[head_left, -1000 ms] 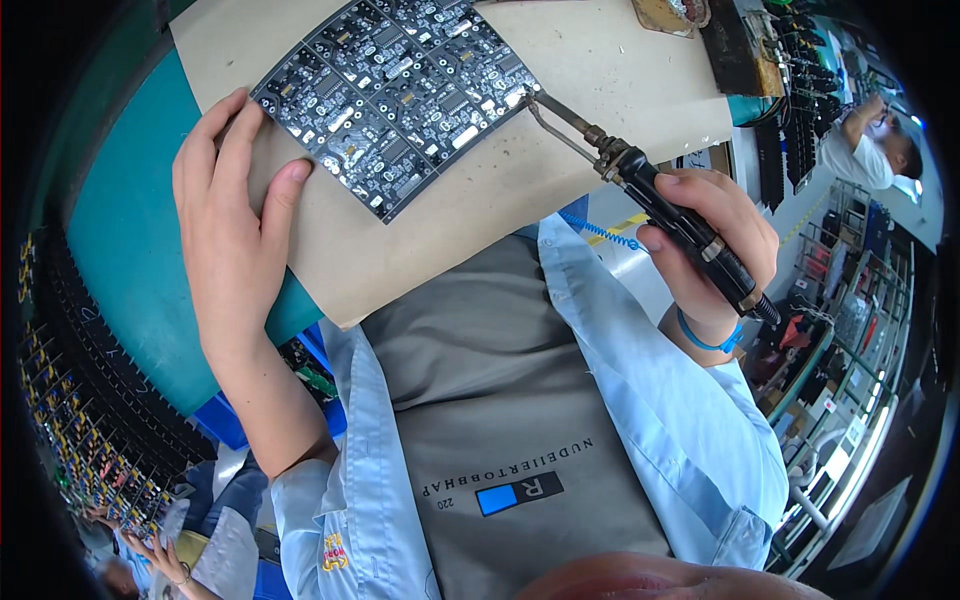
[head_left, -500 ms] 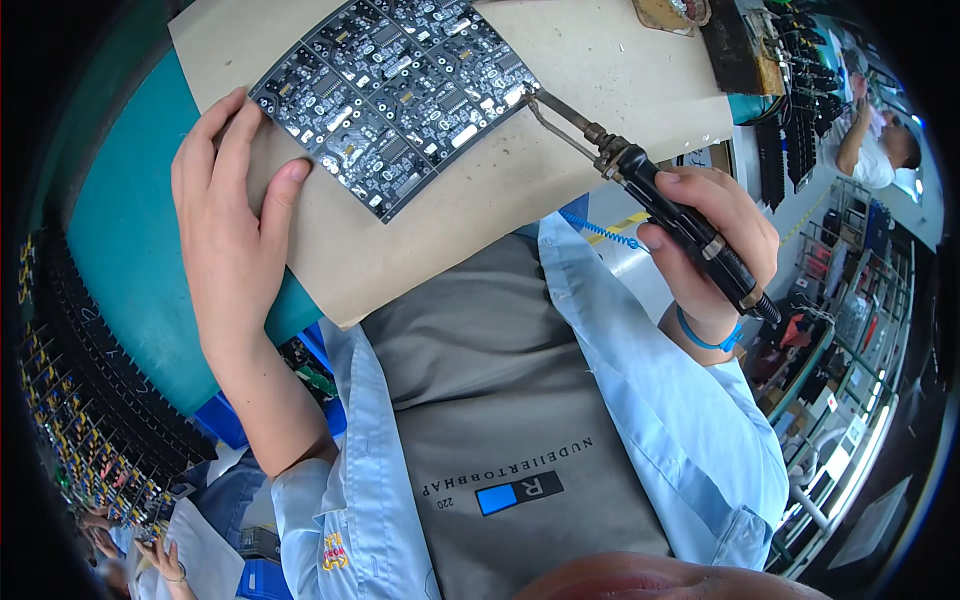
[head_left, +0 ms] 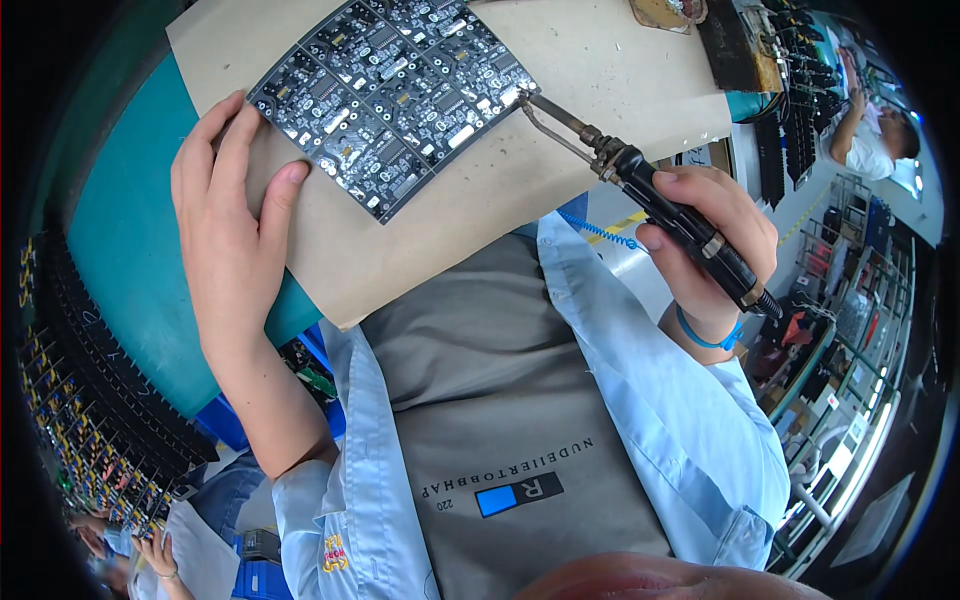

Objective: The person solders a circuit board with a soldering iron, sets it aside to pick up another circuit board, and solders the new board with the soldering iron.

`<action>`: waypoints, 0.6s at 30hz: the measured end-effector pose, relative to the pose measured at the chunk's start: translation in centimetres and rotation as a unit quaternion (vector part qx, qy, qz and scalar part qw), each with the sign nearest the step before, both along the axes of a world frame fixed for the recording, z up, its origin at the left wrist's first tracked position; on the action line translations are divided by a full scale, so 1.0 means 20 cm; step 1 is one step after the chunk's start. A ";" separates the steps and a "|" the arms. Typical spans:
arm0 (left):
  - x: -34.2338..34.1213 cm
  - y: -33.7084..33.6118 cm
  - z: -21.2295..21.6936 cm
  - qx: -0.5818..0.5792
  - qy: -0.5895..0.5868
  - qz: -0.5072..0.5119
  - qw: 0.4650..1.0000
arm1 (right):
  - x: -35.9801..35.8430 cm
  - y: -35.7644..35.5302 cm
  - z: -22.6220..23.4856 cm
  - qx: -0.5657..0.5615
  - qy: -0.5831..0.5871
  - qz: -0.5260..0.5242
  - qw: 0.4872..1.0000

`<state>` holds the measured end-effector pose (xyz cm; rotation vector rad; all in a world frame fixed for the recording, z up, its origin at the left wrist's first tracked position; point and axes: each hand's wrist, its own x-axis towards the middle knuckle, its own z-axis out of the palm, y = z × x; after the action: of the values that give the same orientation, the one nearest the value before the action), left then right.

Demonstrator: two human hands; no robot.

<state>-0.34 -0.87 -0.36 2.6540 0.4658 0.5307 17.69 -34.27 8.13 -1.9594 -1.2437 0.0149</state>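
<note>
Brown paper (head_left: 570,130) on green worktop (head_left: 130,240); right hand (head_left: 738,222) clamped round a soldering iron (head_left: 627,170), left hand (head_left: 230,215) spread against circuit board (head_left: 385,100).

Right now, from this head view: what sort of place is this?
Probably an electronics assembly workshop: a long black soldering iron in the right hand, its metal tip at a flat, dark, component-filled circuit-board panel, plus green-framed storage shelving behind.

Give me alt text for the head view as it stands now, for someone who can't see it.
A person's right hand holds a black soldering iron, its tip at the right edge of a dark circuit-board panel. The left hand rests at the panel's left edge. Brown paper lies beneath, over a green tabletop.
</note>
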 end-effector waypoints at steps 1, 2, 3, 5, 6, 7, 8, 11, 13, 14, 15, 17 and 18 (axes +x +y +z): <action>0.00 0.00 0.00 0.000 0.001 0.000 1.000 | 0.00 0.00 0.00 0.002 0.001 0.004 1.000; 0.00 0.00 0.00 0.001 0.002 0.000 1.000 | 0.00 0.00 0.00 0.003 0.002 0.007 1.000; 0.00 0.00 0.00 0.001 0.003 0.000 1.000 | 0.01 0.00 0.00 0.005 0.002 0.011 1.000; 0.00 0.00 0.00 0.001 0.001 0.000 1.000 | 0.01 -0.01 0.00 0.005 0.004 0.006 1.000; 0.00 0.00 0.00 0.001 0.000 0.000 1.000 | 0.00 -0.01 0.00 0.006 0.007 0.000 1.000; 0.00 0.00 0.00 0.002 -0.001 -0.001 1.000 | 0.00 -0.01 0.00 0.006 0.009 -0.005 1.000; 0.00 0.00 0.00 0.002 -0.003 -0.001 1.000 | 0.00 -0.02 0.00 0.006 0.012 -0.010 1.000; 0.00 0.00 0.00 0.004 -0.001 0.001 1.000 | 0.00 0.00 0.00 0.009 0.009 -0.010 1.000; 0.00 -0.01 0.00 0.006 0.002 0.004 1.000 | 0.00 0.00 -0.01 0.011 0.007 -0.009 1.000; 0.00 -0.01 0.00 0.006 0.002 0.004 1.000 | 0.00 0.00 0.00 0.011 0.007 -0.010 1.000; 0.00 0.00 0.00 0.007 0.001 0.002 1.000 | 0.00 0.00 0.00 0.007 0.004 -0.006 1.000; 0.00 0.00 0.00 0.010 0.001 -0.001 1.000 | 0.00 -0.01 0.00 0.000 -0.001 0.000 1.000; 0.00 0.00 0.00 0.012 0.000 -0.003 1.000 | 0.00 -0.02 0.01 -0.004 -0.004 0.003 1.000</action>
<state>-0.30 -0.90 -0.33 2.6774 0.4533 0.5376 17.72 -34.60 8.25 -1.9647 -1.2557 0.0140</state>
